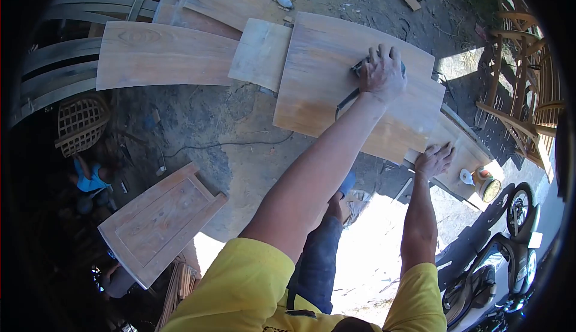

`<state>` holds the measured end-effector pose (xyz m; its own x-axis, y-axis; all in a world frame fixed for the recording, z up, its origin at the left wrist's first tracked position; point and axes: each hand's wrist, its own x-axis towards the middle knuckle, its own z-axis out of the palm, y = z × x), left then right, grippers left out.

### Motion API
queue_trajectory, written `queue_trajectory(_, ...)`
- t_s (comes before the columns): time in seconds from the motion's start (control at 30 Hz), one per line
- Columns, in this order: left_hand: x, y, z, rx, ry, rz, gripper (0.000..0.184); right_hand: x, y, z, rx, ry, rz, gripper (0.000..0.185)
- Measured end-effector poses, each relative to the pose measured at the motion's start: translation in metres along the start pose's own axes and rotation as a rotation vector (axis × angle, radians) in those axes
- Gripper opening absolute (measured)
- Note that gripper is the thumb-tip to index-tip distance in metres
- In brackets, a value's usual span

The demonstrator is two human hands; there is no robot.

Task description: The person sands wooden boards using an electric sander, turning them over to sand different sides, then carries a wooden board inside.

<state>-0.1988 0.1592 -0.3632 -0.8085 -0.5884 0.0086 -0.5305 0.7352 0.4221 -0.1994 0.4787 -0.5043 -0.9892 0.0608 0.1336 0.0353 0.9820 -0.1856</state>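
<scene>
My left hand (pixel 383 75) reaches far out and grips a dark power sander (pixel 360 66), mostly hidden under the palm. The sander rests on a large wooden panel (pixel 327 62), whose surface has pale and reddish-brown patches. A dark cord (pixel 347 100) runs from the tool along my forearm. Closer to me, my right hand (pixel 435 160) lies with fingers spread at the panel's lower right corner, over narrower boards (pixel 456 137) beneath. A tub with a yellowish lid (pixel 491 190) and a small white object (pixel 466 176) stand to the right of that hand.
More boards (pixel 168 56) lie at upper left beside a slatted bench (pixel 60 86). A framed door panel (pixel 162 224) stands lower left, near a person in blue (pixel 90 176). A cable (pixel 234 144) crosses the ground. Wooden chairs (pixel 522 86) and a motorbike (pixel 486 278) are at right.
</scene>
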Motion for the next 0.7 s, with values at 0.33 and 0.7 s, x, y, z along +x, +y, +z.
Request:
queue_trajectory(0.33, 0.030, -0.156, -0.106, 0.230, 0.063, -0.352, 0.047, -0.001, -0.002, -0.003, 0.033, 0.019, 0.004, 0.059)
queue_trajectory(0.7, 0.011, 0.015, -0.011, 0.105, -0.134, 0.144, 0.044, 0.001, -0.004, -0.007, 0.057, 0.015, 0.002, 0.059)
